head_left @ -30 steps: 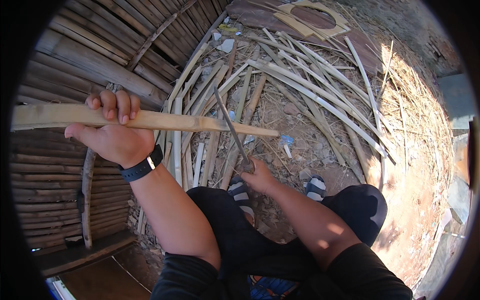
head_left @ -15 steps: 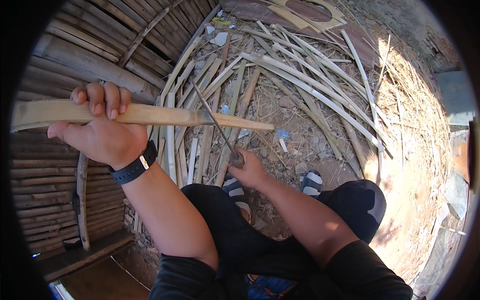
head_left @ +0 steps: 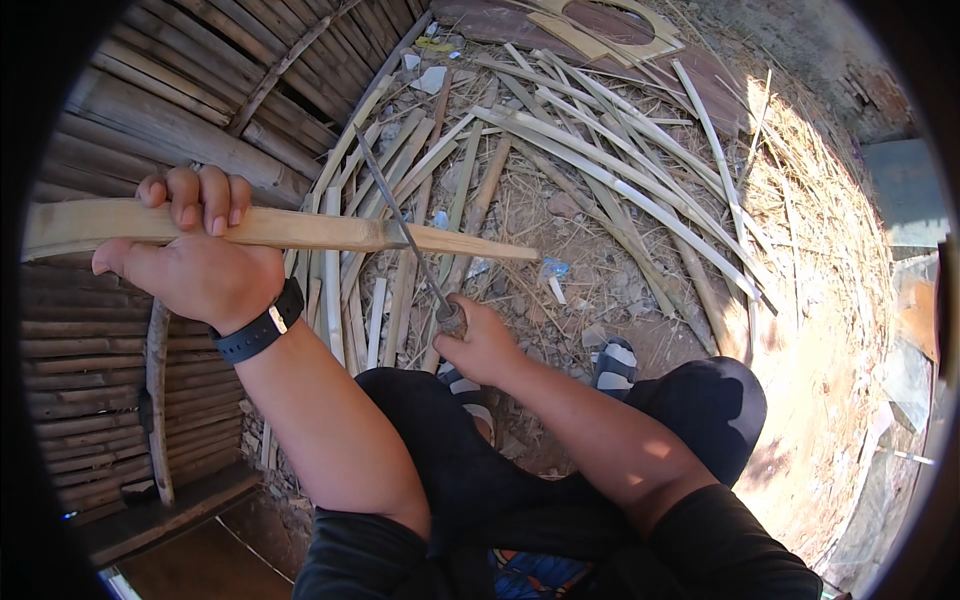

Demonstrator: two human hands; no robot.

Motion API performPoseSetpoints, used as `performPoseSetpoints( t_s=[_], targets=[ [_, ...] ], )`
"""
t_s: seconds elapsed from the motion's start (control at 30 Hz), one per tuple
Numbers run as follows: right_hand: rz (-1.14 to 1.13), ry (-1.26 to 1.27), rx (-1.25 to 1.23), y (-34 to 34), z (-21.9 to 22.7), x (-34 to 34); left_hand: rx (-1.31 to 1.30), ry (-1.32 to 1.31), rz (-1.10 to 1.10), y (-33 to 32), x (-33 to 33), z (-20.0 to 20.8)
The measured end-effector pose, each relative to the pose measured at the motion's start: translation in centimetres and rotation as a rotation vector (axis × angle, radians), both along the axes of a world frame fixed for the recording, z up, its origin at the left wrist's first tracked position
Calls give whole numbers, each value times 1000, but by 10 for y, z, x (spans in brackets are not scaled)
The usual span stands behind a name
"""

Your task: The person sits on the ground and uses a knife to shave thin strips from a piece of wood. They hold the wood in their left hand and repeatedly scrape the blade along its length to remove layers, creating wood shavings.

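Observation:
A pale bamboo strip (head_left: 330,231) runs level from the left rim toward the middle, narrowing to a thin tip at its right end. My left hand (head_left: 200,240) is closed round it, fingers over the top and thumb below; a dark watch sits on that wrist. In my right hand (head_left: 478,340) is the handle of a long-bladed knife (head_left: 400,215), my fingers wrapped round it. The narrow dark blade slants up and left, crossing the strip where its thicker part steps down to the thin tip. Most of the handle is hidden in my fist.
Split bamboo strips (head_left: 620,185) lie heaped over straw and rubble ahead of me. On the left stands a bamboo slat wall (head_left: 100,350). A brown board (head_left: 480,25) with cut-out pieces lies at the back. My sandalled feet (head_left: 613,368) are on the ground below.
The knife and my right hand have shifted a little up and left, so more of the blade reaches past the strip. My left hand still grips the strip in nearly the same place.

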State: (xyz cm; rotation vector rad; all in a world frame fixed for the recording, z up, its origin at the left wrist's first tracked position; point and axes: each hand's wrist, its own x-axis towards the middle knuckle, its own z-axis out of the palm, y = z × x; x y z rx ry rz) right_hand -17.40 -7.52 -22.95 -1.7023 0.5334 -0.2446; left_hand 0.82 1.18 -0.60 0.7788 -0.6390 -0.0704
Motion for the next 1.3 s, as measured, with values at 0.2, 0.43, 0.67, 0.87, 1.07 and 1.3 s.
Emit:
performPoseSetpoints(
  t_s=[0.2,0.43,0.67,0.87,1.07,1.3],
  targets=[
    [-126,580,452,-65,-116,-35,-11,-50,-77,-1,-7,5],
    [-202,288,415,-32,-71,-13,-30,-118,-285,-5,-7,7],
    [-47,-64,-23,-13,-30,-5,19,-258,-473,27,-18,36],
    [-157,484,449,-29,-94,-36,23,-142,-388,37,14,15],
    [-146,64,-182,-6,-122,-30,58,-65,14,24,8,11],
    [-242,709,513,-33,-125,-44,187,195,745,11,4,8]
  ],
)
